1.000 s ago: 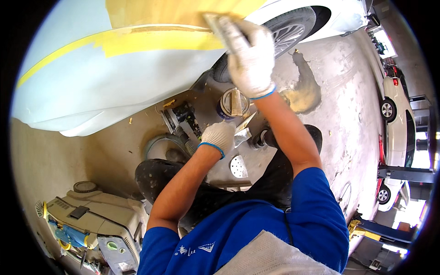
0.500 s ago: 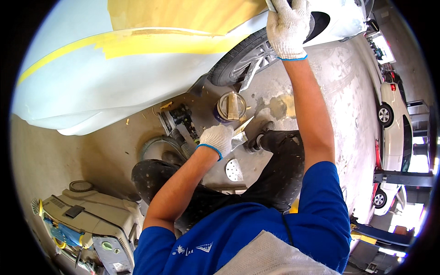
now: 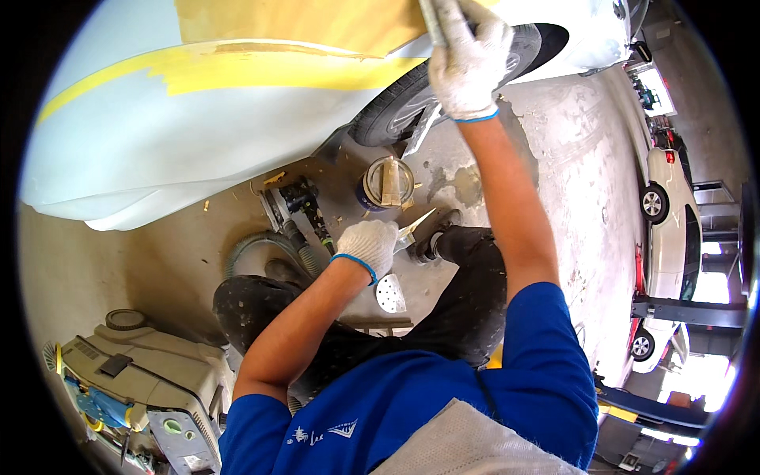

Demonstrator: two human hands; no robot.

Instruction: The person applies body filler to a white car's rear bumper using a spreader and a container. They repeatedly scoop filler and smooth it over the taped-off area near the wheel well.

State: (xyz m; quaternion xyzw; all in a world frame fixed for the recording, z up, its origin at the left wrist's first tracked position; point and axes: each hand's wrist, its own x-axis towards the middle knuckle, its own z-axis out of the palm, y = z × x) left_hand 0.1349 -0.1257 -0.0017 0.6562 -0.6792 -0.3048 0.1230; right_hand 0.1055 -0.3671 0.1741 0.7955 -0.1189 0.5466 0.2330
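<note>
My right hand, in a white knit glove with a blue cuff, is raised at the car body. It grips a thin grey spreader blade by the panel's broad tan-yellow filler patch. A brighter yellow band runs below that patch. Lower down, over my knees, my gloved left hand is closed round a flat putty knife with pale yellow filler on it. The glove hides its handle.
A round can with a filler-smeared block on top stands near the wheel. A sander with its hose and a perforated sanding disc lie on the floor. A beige machine stands lower left; another car is far right.
My right hand has moved left along the panel with the spreader. My left hand keeps its grip on the putty knife. The whole view has shifted slightly.
</note>
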